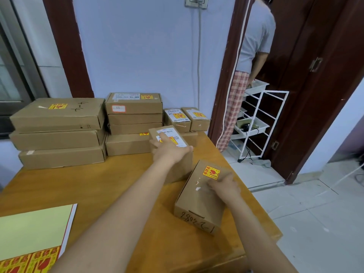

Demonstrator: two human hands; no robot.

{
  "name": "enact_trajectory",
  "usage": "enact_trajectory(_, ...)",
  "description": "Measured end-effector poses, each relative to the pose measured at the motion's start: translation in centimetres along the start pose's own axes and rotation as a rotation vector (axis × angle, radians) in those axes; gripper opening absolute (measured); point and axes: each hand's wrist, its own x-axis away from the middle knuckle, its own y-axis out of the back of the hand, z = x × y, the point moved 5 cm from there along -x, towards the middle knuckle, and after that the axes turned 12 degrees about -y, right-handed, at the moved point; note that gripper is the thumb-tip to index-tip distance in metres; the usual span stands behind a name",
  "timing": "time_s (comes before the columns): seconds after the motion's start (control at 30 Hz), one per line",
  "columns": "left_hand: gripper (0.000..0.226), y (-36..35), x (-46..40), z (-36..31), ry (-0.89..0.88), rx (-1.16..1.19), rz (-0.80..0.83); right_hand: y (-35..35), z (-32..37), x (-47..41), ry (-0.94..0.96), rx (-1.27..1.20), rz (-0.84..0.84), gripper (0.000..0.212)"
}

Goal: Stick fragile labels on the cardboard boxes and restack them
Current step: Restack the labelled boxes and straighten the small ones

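My left hand [171, 149] grips the top of a small cardboard box [178, 168] that carries a white shipping label and a yellow-red fragile label; it stands on the wooden table [102, 186]. My right hand [224, 187] rests on a second small box [199, 201] near the table's right edge, its fingers just below that box's fragile label [211, 172]. A label sheet [33, 235] with yellow-red fragile stickers lies at the front left.
Stacks of flat boxes stand at the back: a wide stack [59, 133] on the left, a taller one [134, 119] in the middle, two small boxes [187, 119] on the right. A person [254, 56] stands in the doorway beside a white rack [256, 119].
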Motion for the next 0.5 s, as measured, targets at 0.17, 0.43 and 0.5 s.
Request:
enact_trajectory(0.17,0.123,1.4,-0.2,0.9,-0.004,0.094,0.061,-0.8,-0.9,-0.9,-0.044,-0.165,0.075,0.118)
enact_trajectory(0.43,0.120,3.8,2.1,1.7,-0.048,-0.066,0.258,-2.1,-0.3,-1.0,0.064,-0.504,0.227,0.067)
enact_trajectory(0.5,0.121,4.2,2.9,2.2,-0.071,-0.105,0.294,-2.0,1.2,0.9,0.140,-0.551,0.329,0.040)
